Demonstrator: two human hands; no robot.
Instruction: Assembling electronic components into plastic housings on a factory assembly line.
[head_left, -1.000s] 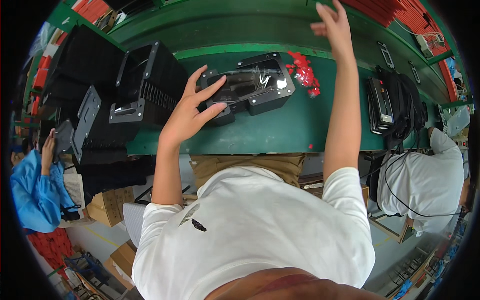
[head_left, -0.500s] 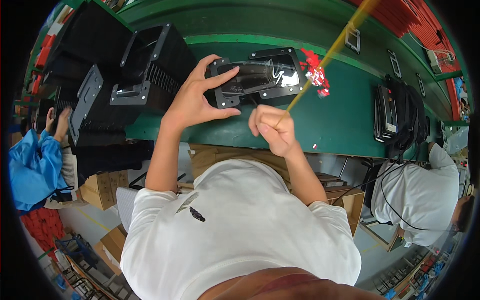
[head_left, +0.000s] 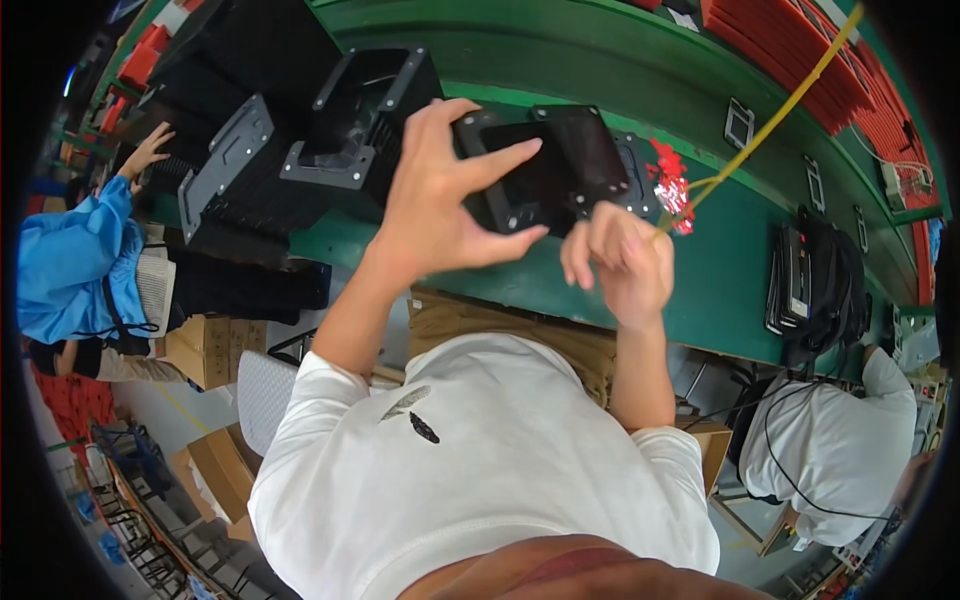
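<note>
My left hand (head_left: 430, 200) spans the left end of a black frame with corner screws (head_left: 490, 205), thumb along its near side and fingers across its top and far corner. A dark glossy panel (head_left: 590, 155) lies at the right of that frame, partly behind my right hand. Blurred by motion, my right hand (head_left: 630, 265) has its fingers curled beside the panel's near right corner. A yellow cord (head_left: 775, 120) runs down from the upper right to the back of that hand. Whatever the fingers close on is hidden.
Stacked black housings (head_left: 370, 125) with screwed end plates stand at left. A red and silver bundle (head_left: 670, 185) lies on the green bench (head_left: 720, 290). Black bags (head_left: 825, 265) sit at right. People in blue (head_left: 80, 260) and white (head_left: 835, 440) are on either side.
The view has shifted, moving the bench things rightward. My right hand has moved right and loosened from a tight fist. The cord has swung away, and the person in blue has raised a hand.
</note>
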